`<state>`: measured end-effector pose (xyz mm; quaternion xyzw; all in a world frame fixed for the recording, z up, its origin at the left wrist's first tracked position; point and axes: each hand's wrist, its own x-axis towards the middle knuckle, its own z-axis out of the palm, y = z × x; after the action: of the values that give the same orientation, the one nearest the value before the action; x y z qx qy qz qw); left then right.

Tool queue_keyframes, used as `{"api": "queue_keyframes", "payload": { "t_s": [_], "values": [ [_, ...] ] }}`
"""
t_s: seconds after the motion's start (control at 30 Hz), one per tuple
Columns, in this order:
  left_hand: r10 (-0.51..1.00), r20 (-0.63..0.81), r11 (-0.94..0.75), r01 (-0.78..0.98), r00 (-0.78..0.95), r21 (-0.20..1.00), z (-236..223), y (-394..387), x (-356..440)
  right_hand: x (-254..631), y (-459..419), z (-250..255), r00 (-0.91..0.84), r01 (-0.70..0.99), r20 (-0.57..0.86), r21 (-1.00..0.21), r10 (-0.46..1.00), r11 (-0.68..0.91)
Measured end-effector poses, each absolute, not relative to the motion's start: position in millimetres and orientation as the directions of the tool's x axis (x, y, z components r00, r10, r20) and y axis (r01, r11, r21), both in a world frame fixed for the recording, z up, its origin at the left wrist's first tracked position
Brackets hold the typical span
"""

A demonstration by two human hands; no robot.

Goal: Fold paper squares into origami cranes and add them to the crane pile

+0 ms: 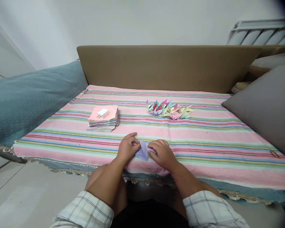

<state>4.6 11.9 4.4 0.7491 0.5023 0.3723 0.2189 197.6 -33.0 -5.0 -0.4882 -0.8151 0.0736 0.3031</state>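
Note:
A partly folded sheet of lilac origami paper (143,150) lies on the striped cloth near the front edge of the seat. My left hand (129,147) pinches its left side between thumb and fingers. On the opposite side, my right hand (163,153) grips the paper with thumb and bent fingers. The visible part of the sheet shows creases and a point facing me. My fingers cover both of its side edges.
A stack of square paper (104,124) sits to the left, with a white plug adapter (103,113) on top. Several colourful folded paper cranes (167,109) stand grouped farther back. A grey cushion (266,104) leans at the right, near a small brown ring (275,154).

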Motion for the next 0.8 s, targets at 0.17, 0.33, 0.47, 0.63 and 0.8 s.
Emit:
{"api": "queue_keyframes", "payload": {
  "t_s": [0.17, 0.33, 0.47, 0.63, 0.8],
  "values": [
    [0.880, 0.370, -0.472, 0.634, 0.297, 0.613, 5.6, 9.7, 0.3, 194.1, -33.3, -9.0, -0.310, 0.798, 0.426, -0.369, 0.850, 0.476],
    [0.840, 0.378, -0.538, 0.685, 0.388, 0.492, 5.9, 6.9, 2.2, 192.6, -33.1, -9.5, -0.300, 0.816, 0.407, -0.360, 0.863, 0.453],
    [0.821, 0.348, -0.570, 0.689, 0.453, 0.447, 6.2, 5.1, 4.6, 192.6, -33.1, -9.2, -0.288, 0.819, 0.398, -0.369, 0.871, 0.439],
    [0.822, 0.293, -0.569, 0.691, 0.488, 0.445, 7.7, 3.3, 5.8, 194.0, -32.9, -10.0, -0.276, 0.806, 0.390, -0.403, 0.878, 0.433],
    [0.817, 0.272, -0.575, 0.687, 0.509, 0.443, 7.6, 3.6, 5.1, 195.6, -30.2, -13.0, -0.270, 0.800, 0.388, -0.419, 0.881, 0.430]
  ]
}}
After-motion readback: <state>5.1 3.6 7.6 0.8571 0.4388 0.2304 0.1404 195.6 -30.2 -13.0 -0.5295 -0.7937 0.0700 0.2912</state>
